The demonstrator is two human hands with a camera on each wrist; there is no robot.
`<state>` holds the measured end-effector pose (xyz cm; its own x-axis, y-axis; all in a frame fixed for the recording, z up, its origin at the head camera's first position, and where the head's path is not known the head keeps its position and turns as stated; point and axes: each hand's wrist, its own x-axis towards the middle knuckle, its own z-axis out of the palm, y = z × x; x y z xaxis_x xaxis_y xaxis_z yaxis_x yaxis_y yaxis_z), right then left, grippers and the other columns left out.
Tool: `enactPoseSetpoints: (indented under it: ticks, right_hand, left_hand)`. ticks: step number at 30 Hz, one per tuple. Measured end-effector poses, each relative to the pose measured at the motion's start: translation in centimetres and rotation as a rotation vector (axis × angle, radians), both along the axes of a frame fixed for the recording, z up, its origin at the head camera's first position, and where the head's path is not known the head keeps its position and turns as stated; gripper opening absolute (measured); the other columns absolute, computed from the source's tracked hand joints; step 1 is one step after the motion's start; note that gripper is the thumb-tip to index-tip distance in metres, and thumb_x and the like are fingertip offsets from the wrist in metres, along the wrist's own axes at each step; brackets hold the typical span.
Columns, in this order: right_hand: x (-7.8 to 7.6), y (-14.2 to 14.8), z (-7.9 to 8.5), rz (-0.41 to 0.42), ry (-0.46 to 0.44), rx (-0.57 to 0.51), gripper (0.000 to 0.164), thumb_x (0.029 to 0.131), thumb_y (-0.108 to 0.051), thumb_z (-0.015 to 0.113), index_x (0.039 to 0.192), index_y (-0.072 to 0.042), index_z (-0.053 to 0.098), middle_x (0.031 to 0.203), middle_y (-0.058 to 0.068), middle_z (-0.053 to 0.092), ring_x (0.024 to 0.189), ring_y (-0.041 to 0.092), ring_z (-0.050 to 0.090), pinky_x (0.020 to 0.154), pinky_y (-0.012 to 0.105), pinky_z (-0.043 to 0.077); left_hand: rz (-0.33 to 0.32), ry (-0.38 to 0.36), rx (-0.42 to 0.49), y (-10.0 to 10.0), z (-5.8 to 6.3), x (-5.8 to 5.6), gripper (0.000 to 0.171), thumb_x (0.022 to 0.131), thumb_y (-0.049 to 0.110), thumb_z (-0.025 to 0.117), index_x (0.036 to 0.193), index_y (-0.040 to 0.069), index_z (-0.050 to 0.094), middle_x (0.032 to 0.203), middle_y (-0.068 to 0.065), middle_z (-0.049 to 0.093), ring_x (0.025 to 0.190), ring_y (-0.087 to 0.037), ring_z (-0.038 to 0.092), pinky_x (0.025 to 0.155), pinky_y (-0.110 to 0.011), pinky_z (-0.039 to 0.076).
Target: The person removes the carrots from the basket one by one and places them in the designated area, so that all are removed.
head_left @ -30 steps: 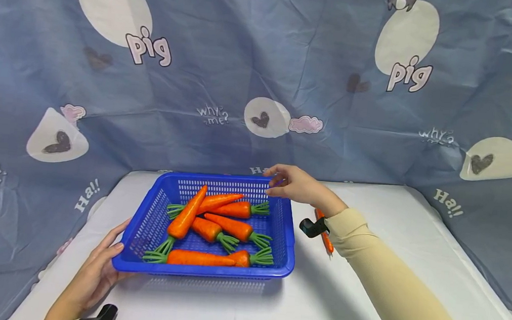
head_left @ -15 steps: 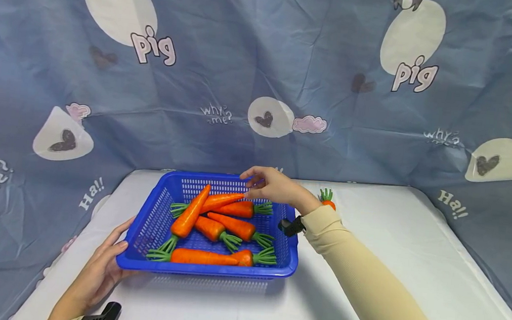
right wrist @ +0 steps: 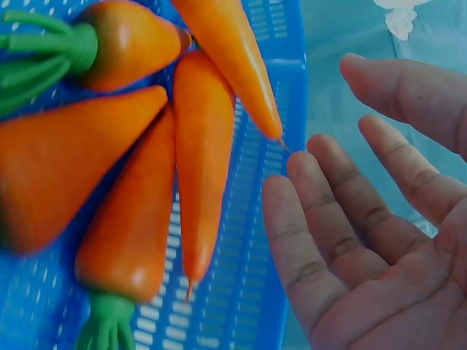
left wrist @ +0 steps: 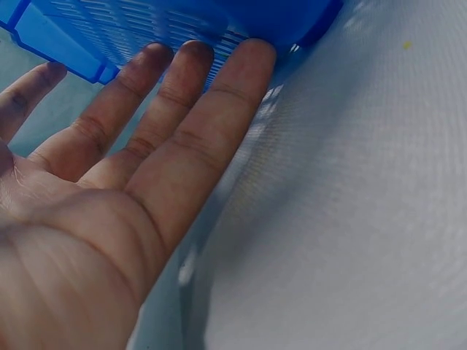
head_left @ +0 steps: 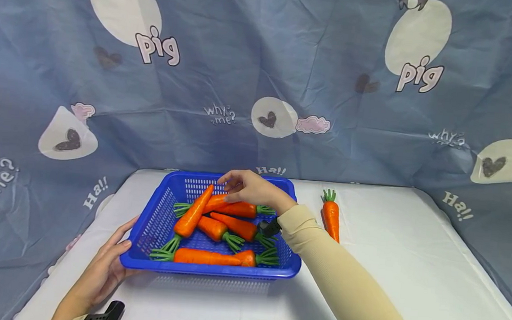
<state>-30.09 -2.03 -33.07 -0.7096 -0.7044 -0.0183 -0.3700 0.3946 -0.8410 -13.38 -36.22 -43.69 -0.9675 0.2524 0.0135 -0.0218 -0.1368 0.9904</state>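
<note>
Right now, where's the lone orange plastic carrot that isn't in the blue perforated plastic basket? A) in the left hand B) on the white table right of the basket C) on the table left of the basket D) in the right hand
B: the lone orange carrot lies on the white table, right of the blue basket; the left hand touches the basket's near-left corner and the right hand hovers empty over the basket.

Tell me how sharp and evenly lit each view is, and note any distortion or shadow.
Head view: evenly lit and sharp, wide-angle bowing at the edges, soft shadow under the blue basket. Left wrist view: left hand fills the frame, slightly soft, dim bluish cast. Right wrist view: carrots close and a little blurred, right hand in shade.
</note>
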Motion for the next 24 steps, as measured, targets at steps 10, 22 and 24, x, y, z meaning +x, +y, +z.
enactPoseSetpoints:
  ticks: [10, 22, 24]
  right_hand:
    - [0.1, -3.2, -0.9, 0.034, -0.003, 0.000, 0.043, 0.090, -0.009, 0.074, 0.132, -0.008, 0.061, 0.130, 0.016, 0.064, 0.121, 0.028, 0.061, 0.101, 0.032, 0.051]
    - [-0.1, -5.9, -1.8, 0.013, 0.089, 0.082, 0.044, 0.089, -0.004, 0.074, 0.131, -0.013, 0.064, 0.140, 0.011, 0.061, 0.128, 0.025, 0.056, 0.113, 0.039, 0.042]
    - [0.1, -6.3, -1.7, 0.000, 0.107, 0.117, 0.044, 0.089, -0.005, 0.074, 0.131, -0.016, 0.065, 0.139, 0.009, 0.061, 0.124, 0.023, 0.057, 0.110, 0.036, 0.046]
  left_hand:
    - [-0.018, 0.019, 0.015, 0.0, 0.0, -0.1, 0.055, 0.110, 0.020, 0.029, 0.162, 0.028, 0.012, 0.136, 0.013, 0.057, 0.116, -0.015, 0.066, 0.090, -0.040, 0.058]
    - [0.003, -0.003, -0.015, 0.0, 0.2, -0.1, 0.055, 0.110, 0.023, 0.030, 0.162, 0.030, 0.011, 0.136, 0.013, 0.055, 0.116, -0.014, 0.066, 0.090, -0.039, 0.058]
    - [0.003, -0.001, -0.015, 0.0, 0.2, 0.0, 0.055, 0.110, 0.023, 0.030, 0.162, 0.030, 0.011, 0.136, 0.013, 0.055, 0.116, -0.014, 0.066, 0.090, -0.039, 0.058]
